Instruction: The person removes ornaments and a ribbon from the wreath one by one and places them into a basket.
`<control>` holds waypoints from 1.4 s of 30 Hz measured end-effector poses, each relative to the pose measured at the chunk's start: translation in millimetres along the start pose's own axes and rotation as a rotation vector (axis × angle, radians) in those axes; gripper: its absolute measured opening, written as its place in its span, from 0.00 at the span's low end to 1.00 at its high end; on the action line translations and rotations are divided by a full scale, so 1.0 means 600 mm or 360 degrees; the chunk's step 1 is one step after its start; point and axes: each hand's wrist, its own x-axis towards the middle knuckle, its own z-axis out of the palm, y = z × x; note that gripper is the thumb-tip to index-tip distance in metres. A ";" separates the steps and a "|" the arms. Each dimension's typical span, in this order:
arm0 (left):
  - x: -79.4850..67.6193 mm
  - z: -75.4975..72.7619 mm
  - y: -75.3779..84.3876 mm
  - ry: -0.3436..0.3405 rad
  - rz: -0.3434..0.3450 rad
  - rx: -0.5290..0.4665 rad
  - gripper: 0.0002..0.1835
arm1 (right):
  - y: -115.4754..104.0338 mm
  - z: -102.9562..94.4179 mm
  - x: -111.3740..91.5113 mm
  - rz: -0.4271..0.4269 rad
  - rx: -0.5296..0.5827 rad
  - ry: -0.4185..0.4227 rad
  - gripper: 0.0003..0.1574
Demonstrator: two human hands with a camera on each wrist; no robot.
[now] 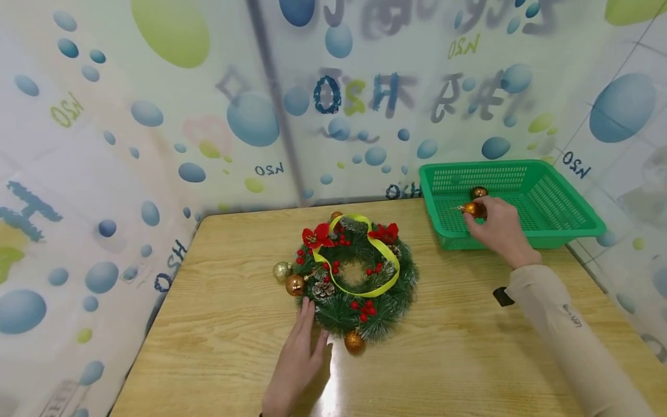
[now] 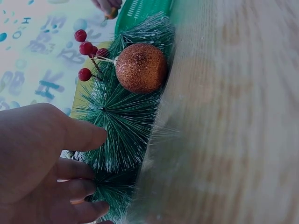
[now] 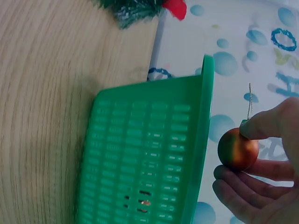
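Observation:
A green wreath [image 1: 385,324] with red berries, red flowers, pine cones and a yellow ribbon [image 1: 394,278] lies flat on the table. My left hand [image 1: 297,359] rests at its lower left edge, fingers extended against the needles. Around the rim sit a gold bauble [image 1: 282,271], a shiny copper bauble [image 1: 294,285] and a glittery copper bauble [image 2: 141,68]. Over the green basket [image 1: 453,240], my right hand [image 1: 497,227] pinches a copper bauble [image 3: 238,149] between thumb and fingers. The bauble's thin cord [image 3: 250,100] sticks up free in the right wrist view.
Inside the basket lies another shiny bauble [image 1: 478,193]. The wooden table [image 1: 219,324] meets a wall covering [image 1: 224,162] printed with coloured dots and letters at the back and both sides. A small black object [image 1: 503,297] shows by the right sleeve.

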 end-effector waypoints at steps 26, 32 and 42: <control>0.000 -0.002 0.005 0.0006 -0.0007 0.0002 0.39 | 0.082 -0.045 0.029 0.0277 -0.0071 -0.0185 0.24; -0.001 -0.001 0.004 0.0004 -0.0008 -0.0005 0.40 | 0.098 -0.051 0.040 0.0343 -0.0048 -0.0273 0.26; -0.002 0.002 -0.001 0.0021 0.0001 0.0009 0.40 | 0.123 -0.055 0.050 0.0470 -0.0074 -0.0361 0.32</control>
